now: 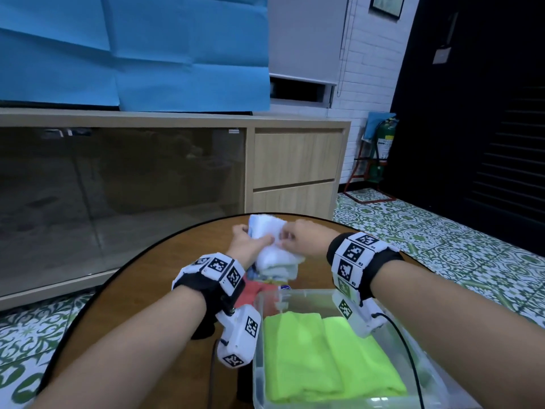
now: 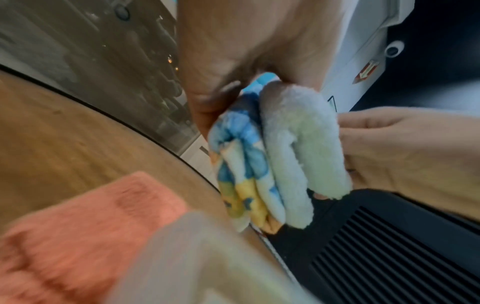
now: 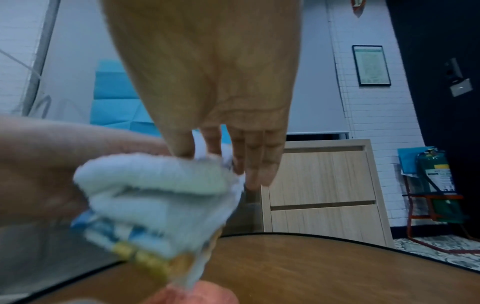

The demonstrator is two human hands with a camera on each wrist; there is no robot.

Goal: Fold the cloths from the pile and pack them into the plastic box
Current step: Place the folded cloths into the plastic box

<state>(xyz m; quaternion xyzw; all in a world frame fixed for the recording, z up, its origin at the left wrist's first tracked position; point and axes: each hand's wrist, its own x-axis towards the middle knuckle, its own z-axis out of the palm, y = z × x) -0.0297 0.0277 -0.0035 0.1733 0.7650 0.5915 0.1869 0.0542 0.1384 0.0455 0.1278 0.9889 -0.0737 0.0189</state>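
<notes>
Pinching a folded white-and-printed cloth (image 1: 272,246) with both hands, left hand (image 1: 247,242) clamped round one end, right hand (image 1: 298,239) nipping the top layer, held above the table (image 1: 141,290). At 6 o'clock, plastic box (image 1: 413,358) already holding 2 folded green cloths (image 1: 324,349). Left to fold: at least 1 orange cloth (image 2: 85,222) at 7 o'clock.

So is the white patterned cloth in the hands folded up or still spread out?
Folded. The white patterned cloth hangs in several stacked layers, gripped by the left hand and pinched by the right hand above the table.
</notes>
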